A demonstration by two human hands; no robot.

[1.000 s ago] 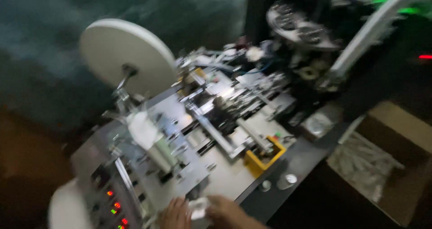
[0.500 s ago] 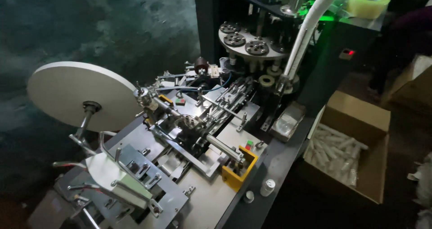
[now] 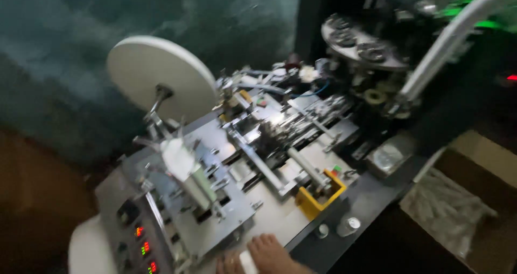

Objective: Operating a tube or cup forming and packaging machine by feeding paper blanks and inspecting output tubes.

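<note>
Hand [image 3: 269, 255] back onto machine bed [image 3: 280, 214]

hands [image 3: 269, 255]: bare, no gloves | fingers [image 3: 258, 245]: bare, no rings seen | wrist: bare where it meets the bottom edge, no sleeve, watch or band in view | only partly in frame, blurred, which hand is which unclear

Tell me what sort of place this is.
Most likely a small factory or packaging workshop. A metal machine fed from a large white reel fills the view, with a lit control panel and a cardboard box of white pieces beside it.
</note>
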